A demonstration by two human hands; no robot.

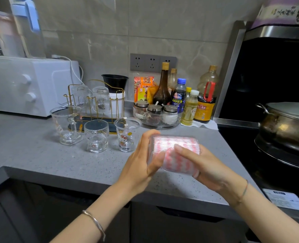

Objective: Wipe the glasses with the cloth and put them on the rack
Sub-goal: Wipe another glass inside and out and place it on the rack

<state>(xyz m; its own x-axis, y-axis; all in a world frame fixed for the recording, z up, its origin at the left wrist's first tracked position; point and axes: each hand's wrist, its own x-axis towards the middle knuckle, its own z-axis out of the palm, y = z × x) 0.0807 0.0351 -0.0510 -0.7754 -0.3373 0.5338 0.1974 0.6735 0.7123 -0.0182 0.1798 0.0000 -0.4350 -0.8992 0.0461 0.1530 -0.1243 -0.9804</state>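
A clear ribbed glass lies on its side in the air just above the speckled grey desk, held between both hands. The left grip is clamped on one end of it, fingers curled over the top and thumb beneath. The right grip is closed on a soft pink-and-white cloth, which wraps the glass's near side and shows as a pink blur through the ribs. Left of the left grip and a little beyond it, three clear glasses stand upright on the desk in a row: a printed cup with a cartoon cat nearest, then a stepped tumbler, then a handled mug. Behind them is a thin gold wire rack with two ribbed glasses hung upside down on its pegs. Straight beyond the grips, a round glass bowl holds metal-lidded jars, with bottles crowded beside it. Well to the right of the right grip sits a lidded metal pot on the dark stove.
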